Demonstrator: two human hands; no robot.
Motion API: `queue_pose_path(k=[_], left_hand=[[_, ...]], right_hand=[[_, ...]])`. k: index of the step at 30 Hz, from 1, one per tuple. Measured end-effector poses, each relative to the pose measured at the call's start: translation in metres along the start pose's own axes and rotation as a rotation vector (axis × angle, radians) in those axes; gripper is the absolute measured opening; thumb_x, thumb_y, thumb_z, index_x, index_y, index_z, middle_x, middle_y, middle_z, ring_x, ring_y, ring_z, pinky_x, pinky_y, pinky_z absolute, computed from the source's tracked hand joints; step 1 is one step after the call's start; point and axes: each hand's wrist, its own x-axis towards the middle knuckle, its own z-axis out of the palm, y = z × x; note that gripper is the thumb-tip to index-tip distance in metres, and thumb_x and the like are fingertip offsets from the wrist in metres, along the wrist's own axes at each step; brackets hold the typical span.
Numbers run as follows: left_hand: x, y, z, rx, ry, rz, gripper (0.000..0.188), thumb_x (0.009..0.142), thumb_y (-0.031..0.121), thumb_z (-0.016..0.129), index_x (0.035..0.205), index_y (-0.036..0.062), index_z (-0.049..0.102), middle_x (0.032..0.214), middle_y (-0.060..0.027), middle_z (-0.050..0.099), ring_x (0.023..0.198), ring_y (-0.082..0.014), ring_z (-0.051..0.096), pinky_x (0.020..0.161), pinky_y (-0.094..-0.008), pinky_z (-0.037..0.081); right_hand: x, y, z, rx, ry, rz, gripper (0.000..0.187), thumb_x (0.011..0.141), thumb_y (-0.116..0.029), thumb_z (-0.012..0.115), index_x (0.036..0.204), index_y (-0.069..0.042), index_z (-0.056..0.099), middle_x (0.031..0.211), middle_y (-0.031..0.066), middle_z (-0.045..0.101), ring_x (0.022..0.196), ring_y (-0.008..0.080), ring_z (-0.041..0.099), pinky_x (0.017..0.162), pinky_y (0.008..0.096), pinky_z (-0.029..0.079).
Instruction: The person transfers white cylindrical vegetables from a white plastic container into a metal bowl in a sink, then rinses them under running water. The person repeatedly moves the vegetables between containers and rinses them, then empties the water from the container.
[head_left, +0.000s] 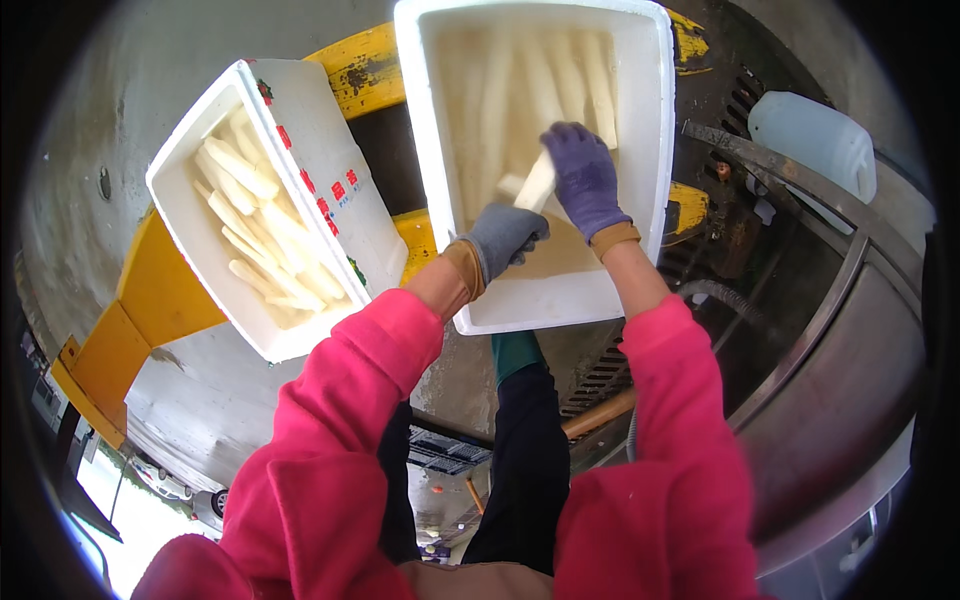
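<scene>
Over a white foam box [655,200] of cloudy water, my two gloved hands are closed around one thick, pale peeled vegetable stalk [537,184]. My left hand [503,240], in a grey glove, is wrapped around its near end. The purple-gloved right hand [584,178] grips it from the right side, fingers curled over its far end. A short pale piece [511,185] shows just left of the held stalk. Several long pale stalks [545,85] lie in the water at the far side of the box; their exact kind is not clear.
At the left, a second foam box [245,68] stands tilted, with several peeled stalks [262,230] in it. Yellow metal forks [360,70] run beneath the boxes. On the right are a translucent plastic jug [815,145], a curved metal frame [800,355] and floor grating [600,380].
</scene>
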Motion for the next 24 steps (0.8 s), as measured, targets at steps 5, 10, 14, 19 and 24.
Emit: queue_pose_path(k=[5,10,14,19,24], left_hand=[[0.007,-0.005,-0.006,-0.167,0.279,0.160,0.035,0.084,0.021,0.067,0.104,-0.0066,0.060,0.074,-0.0109,0.065,0.059,-0.0187,0.064,0.052,-0.0308,0.051],[0.030,-0.013,-0.002,0.048,0.502,0.424,0.049,0.086,0.023,0.062,0.121,-0.0071,0.047,0.114,-0.0313,0.060,0.109,-0.0440,0.058,0.094,-0.0433,0.046],[0.040,-0.029,-0.010,0.052,0.528,0.285,0.053,0.084,0.013,0.057,0.131,-0.0050,0.043,0.119,-0.0283,0.058,0.111,-0.0450,0.056,0.096,-0.0438,0.044],[0.053,-0.046,0.010,0.364,0.910,0.478,0.044,0.083,0.020,0.062,0.120,-0.0030,0.053,0.109,-0.0243,0.062,0.103,-0.0417,0.059,0.089,-0.0424,0.047],[0.051,-0.039,0.006,0.327,0.817,0.382,0.039,0.085,0.024,0.065,0.113,-0.0010,0.058,0.100,-0.0208,0.066,0.095,-0.0349,0.065,0.083,-0.0393,0.051]], right_hand=[[0.033,0.007,-0.014,0.289,0.138,0.395,0.033,0.086,-0.018,0.062,0.116,-0.005,0.059,0.109,0.0186,0.065,0.101,0.0360,0.061,0.088,0.0432,0.049],[0.044,-0.019,-0.009,0.500,-0.197,0.468,0.032,0.087,-0.031,0.061,0.100,-0.003,0.066,0.094,0.0203,0.068,0.092,0.0370,0.064,0.084,0.0431,0.050],[0.060,-0.043,0.012,0.599,-0.520,0.590,0.047,0.082,-0.041,0.059,0.097,0.002,0.068,0.099,0.0227,0.068,0.094,0.0389,0.064,0.086,0.0428,0.050],[0.068,-0.056,0.029,0.853,-0.401,0.728,0.049,0.081,-0.039,0.064,0.100,0.006,0.065,0.094,0.0222,0.068,0.088,0.0348,0.065,0.083,0.0399,0.050],[0.068,-0.057,0.019,1.381,-0.309,0.896,0.034,0.082,-0.027,0.065,0.094,0.005,0.063,0.079,0.0162,0.065,0.070,0.0245,0.066,0.065,0.0360,0.052]])
